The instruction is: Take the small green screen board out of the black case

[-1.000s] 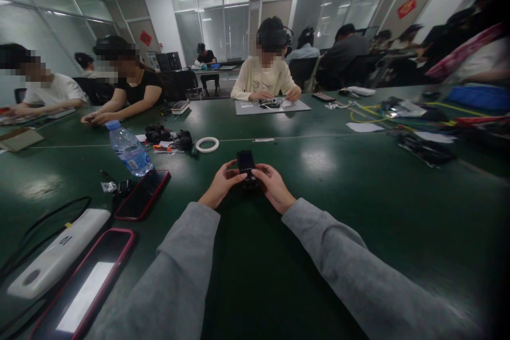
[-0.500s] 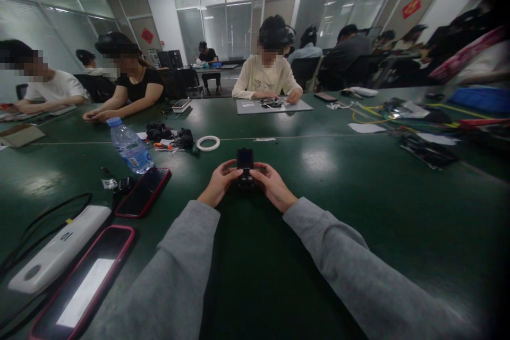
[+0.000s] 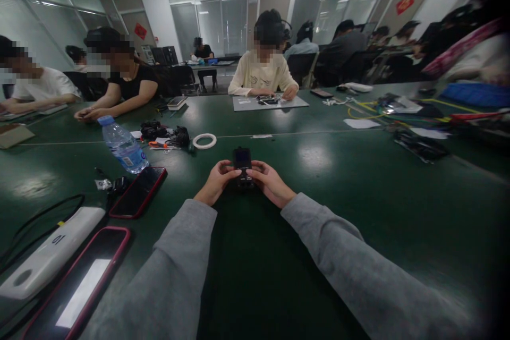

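Observation:
A small black device (image 3: pixel 243 158) with a dark screen stands upright at the middle of the view, between my two hands. My left hand (image 3: pixel 217 180) grips its left side, the thumb on its front below the screen. From the right, my right hand (image 3: pixel 271 181) holds the same device, its thumb also on the lower front. The fingers behind the device are partly hidden. Left of my hands, a dark phone with a red edge (image 3: pixel 138 192) lies on the green table (image 3: pixel 358 191), next to a water bottle (image 3: pixel 124 146).
A white device (image 3: pixel 59 249) with black cables and a larger red-edged phone (image 3: pixel 79 287) lie at the near left. Beyond my hands are a white ring (image 3: pixel 204 141) and black items (image 3: pixel 181 137). Across the table a person (image 3: pixel 261 71) works over a grey board (image 3: pixel 292 106).
The whole view has shifted slightly, so most things appear a little further left. Both hands keep the same grip on the black device.

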`<state>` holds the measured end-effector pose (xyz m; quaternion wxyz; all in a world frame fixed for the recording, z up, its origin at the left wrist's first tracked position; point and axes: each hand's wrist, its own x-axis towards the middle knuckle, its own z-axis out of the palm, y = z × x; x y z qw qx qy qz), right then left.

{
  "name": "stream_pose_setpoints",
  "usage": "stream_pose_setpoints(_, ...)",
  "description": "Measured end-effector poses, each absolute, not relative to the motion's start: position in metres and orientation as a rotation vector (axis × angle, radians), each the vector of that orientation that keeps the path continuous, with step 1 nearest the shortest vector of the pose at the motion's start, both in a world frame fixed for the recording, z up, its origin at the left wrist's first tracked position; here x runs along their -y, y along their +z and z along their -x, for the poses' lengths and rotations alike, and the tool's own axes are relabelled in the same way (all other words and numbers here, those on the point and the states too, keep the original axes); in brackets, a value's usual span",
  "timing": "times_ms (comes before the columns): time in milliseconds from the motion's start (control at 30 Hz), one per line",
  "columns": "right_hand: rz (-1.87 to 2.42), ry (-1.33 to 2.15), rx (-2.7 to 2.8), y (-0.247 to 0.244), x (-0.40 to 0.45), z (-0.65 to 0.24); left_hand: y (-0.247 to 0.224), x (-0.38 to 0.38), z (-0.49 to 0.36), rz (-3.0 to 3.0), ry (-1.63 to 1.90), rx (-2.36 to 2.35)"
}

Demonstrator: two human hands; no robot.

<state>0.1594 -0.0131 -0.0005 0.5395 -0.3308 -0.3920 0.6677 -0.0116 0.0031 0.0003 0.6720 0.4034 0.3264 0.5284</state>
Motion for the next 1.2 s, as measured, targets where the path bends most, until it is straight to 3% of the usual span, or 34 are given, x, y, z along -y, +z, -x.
stream_pose_setpoints(1200, 0.835, 1.468, 1.093, 0.001, 0.017, -0.155, 0.001, 0.001, 0.009, -1.028, 1.222, -0.712)
